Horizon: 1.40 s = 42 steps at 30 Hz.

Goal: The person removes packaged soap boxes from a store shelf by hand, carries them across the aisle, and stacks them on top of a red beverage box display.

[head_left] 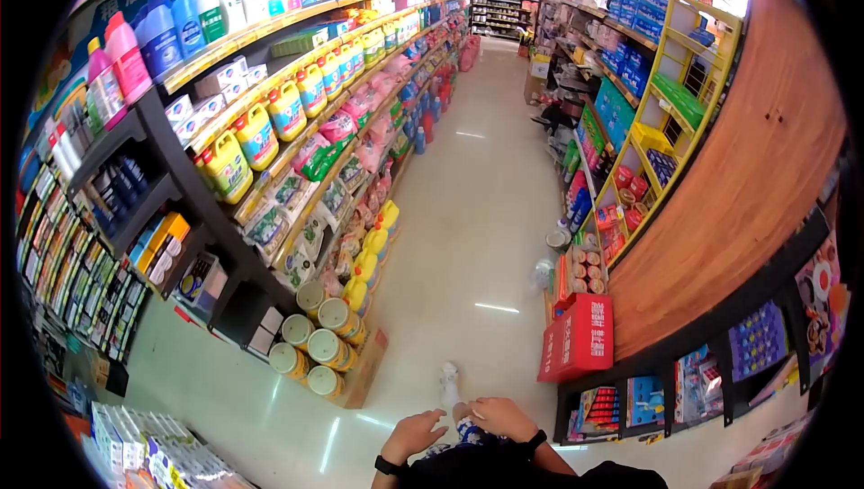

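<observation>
Shop aisle (459, 219), hands (461, 426) apart, shelving edges (315, 129) alongside

Shop interior: stocked shelves (270, 12) ahead-left of the left hand (416, 432); yellow rack (670, 102) of packaged goods ahead-right.

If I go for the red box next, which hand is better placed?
Right, I'd judge. The right hand is on the same side as the red box and looks nearer to it; the left hand is farther over, toward the tins. Both look empty.
</observation>
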Each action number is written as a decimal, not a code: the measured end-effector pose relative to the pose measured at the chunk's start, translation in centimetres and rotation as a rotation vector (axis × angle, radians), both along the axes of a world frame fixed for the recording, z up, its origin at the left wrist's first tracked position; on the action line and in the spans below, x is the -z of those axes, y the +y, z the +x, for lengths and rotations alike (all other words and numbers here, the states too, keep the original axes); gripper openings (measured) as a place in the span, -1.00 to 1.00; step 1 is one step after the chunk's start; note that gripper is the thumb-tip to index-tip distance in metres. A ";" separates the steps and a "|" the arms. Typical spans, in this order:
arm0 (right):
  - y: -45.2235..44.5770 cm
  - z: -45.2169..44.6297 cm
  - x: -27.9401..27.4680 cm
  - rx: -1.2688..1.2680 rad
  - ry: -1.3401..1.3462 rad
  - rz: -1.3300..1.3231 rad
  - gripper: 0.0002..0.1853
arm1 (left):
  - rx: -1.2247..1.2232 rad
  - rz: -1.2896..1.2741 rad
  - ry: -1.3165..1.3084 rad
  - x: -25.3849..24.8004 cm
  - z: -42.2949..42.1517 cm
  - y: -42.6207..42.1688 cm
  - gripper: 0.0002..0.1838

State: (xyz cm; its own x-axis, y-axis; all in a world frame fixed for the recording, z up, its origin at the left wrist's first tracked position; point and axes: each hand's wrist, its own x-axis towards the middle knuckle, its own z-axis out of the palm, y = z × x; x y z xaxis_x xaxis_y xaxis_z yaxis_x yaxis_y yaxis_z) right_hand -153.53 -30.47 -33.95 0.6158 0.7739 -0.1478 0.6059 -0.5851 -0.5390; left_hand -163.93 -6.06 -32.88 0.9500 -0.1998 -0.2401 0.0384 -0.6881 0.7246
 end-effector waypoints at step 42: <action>56.8 81.5 -16.9 -0.800 -0.272 0.048 -0.60 | -0.379 0.196 -0.461 -20.2 68.7 44.7 -0.58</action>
State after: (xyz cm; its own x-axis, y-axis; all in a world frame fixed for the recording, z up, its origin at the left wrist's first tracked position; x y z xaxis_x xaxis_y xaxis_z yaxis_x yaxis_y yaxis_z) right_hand -72.02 26.36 -17.10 -0.1109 0.9934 -0.0292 0.9399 0.0953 -0.3278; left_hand -95.22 38.68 -12.72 0.9607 0.1777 0.2134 0.0194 -0.8096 0.5866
